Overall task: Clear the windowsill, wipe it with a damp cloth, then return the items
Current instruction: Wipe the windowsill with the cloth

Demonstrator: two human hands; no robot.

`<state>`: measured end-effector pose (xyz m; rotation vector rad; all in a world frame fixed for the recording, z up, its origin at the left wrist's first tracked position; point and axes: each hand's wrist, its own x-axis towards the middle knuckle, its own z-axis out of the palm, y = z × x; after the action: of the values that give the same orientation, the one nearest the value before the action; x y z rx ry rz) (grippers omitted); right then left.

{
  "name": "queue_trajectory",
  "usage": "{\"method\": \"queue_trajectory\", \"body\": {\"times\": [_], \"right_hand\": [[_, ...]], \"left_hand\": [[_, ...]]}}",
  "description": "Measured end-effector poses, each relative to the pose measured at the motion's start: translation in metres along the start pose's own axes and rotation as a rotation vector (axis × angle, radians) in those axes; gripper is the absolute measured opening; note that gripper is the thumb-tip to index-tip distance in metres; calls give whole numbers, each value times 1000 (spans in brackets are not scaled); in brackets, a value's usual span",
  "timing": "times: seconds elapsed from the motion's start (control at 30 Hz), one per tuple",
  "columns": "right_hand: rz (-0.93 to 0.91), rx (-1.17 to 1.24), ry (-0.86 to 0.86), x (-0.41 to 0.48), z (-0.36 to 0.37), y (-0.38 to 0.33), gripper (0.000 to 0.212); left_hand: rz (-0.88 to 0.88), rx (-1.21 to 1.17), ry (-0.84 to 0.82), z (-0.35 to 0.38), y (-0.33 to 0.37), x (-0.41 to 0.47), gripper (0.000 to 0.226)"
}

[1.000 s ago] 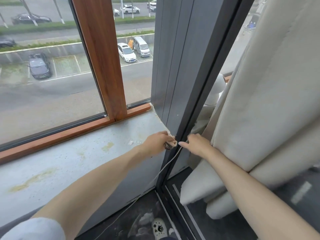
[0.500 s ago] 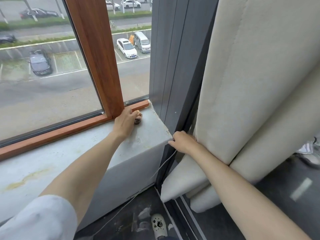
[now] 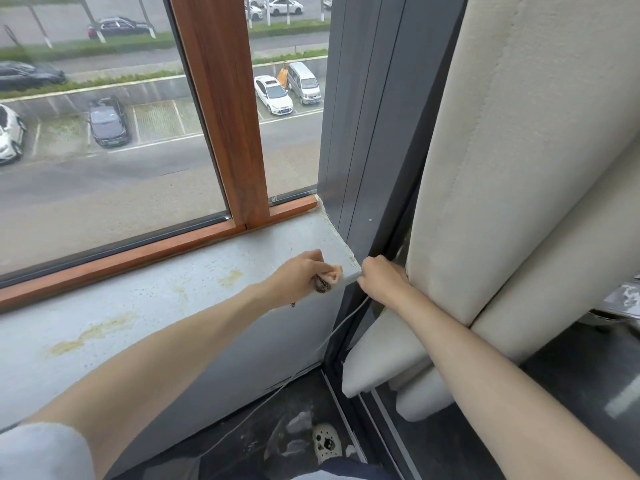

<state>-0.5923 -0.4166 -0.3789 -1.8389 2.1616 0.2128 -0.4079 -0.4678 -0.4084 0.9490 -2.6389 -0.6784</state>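
Grey speckled stone windowsill (image 3: 166,306), stained yellow, lies under your left hand (image 3: 298,277), whose fingers curl round a small crumpled peach cloth (image 3: 329,278). Press it flat and sweep back over the stains. Just beside it, your right hand (image 3: 381,278) pinches the thin white cable (image 3: 343,323) clear.

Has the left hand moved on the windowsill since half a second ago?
Yes. The left hand, gripping the cloth, has come from the back of the windowsill, beside the wooden frame, forward to the sill's front right corner.
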Motion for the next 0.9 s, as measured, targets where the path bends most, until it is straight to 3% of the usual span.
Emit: {"method": "queue_trajectory", "body": {"times": [0.17,0.33,0.4,0.53,0.63,0.73,0.83,0.9], "right_hand": [[-116,96,-15,-7,1,-6,27],[-137,49,-38,-7,6,-8,34],[-126,17,-45,-8,6,-8,29],[-114,5,-51,-10,3,-14,24],[-110,-10,-39,-9,2,-16,26],[-102,-26,-57,-11,1,-15,25],[-69,19,-111,-10,1,-13,20],[-16,96,-201,-7,-1,-13,27]], "left_hand": [[-281,7,276,-52,-36,6,36],[-544,207,267,-38,-64,-1,50],[-516,130,245,-27,-50,4,51],[-354,101,76,-7,-15,-2,24],[-194,112,50,10,-2,-25,37],[-109,-37,38,0,8,-39,44],[-304,-136,209,-29,-9,-38,30],[-459,-81,360,-44,-37,-37,30]]}}
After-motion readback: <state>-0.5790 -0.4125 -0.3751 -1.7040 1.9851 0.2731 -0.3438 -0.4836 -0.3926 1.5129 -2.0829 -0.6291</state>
